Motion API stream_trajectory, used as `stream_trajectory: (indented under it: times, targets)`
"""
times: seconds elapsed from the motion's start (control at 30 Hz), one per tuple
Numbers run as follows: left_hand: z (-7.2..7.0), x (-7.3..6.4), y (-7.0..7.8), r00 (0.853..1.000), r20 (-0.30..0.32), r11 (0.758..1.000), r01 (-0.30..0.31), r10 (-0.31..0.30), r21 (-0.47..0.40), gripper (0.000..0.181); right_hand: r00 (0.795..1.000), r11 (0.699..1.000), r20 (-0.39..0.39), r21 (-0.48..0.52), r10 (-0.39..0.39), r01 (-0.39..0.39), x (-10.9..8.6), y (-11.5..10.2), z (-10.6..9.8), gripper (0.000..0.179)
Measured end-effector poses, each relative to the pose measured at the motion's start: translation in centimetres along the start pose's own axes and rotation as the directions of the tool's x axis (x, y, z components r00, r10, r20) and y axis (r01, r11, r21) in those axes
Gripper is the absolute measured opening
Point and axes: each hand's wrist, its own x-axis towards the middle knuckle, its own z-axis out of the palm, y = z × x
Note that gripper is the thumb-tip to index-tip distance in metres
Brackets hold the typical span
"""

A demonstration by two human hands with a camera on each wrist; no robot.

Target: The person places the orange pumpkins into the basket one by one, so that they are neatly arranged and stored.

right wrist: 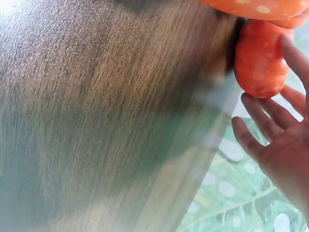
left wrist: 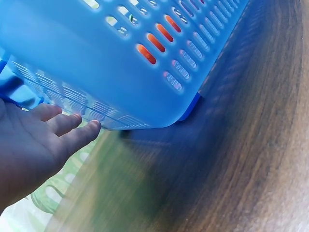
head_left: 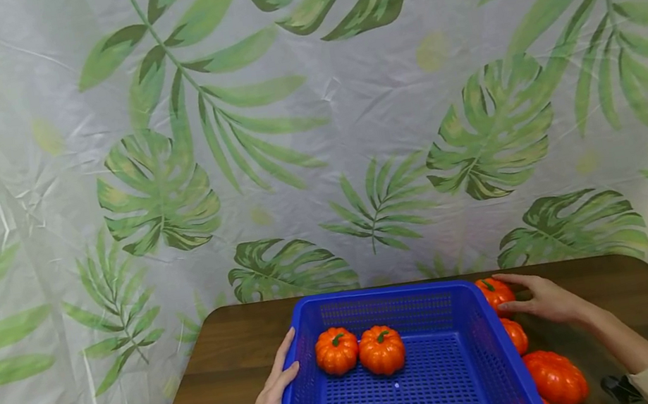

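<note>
A blue plastic basket (head_left: 438, 383) stands on the wooden table with two small orange pumpkins, one on the left (head_left: 337, 351) and one beside it (head_left: 382, 350), inside near its back left corner. My left hand (head_left: 269, 397) rests against the basket's left side; in the left wrist view its fingers (left wrist: 79, 135) lie fairly straight along the outer wall. At the back right, my right hand (head_left: 546, 297) holds another small pumpkin (head_left: 494, 293) outside the basket, thumb on one side and fingers on the other. The right wrist view shows this pumpkin (right wrist: 260, 60) within the hand's fingers.
More pumpkins line the basket's right wall: a small one (head_left: 515, 336), a larger one (head_left: 556, 379) and part of another at the bottom. A black object (head_left: 619, 388) lies near the right sleeve. Behind the wooden table (head_left: 245, 347) hangs a leaf-patterned curtain (head_left: 361, 117).
</note>
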Motion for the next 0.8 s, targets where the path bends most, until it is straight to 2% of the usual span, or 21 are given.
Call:
stream_trajectory:
  times: [0.5,0.8]
  targets:
    - [0.1,0.0,0.2,1.0,-0.001,1.0,0.001,-0.001,-0.001,0.06,0.998,0.998,-0.054,-0.061,-0.02,0.017,-1.0,0.5,-0.3,0.064]
    - [0.0,-0.1,0.1,1.0,0.011,1.0,-0.01,0.01,-0.005,0.06,1.0,1.0,-0.012,-0.016,0.024,-0.024,-1.8,0.7,-0.6,0.073]
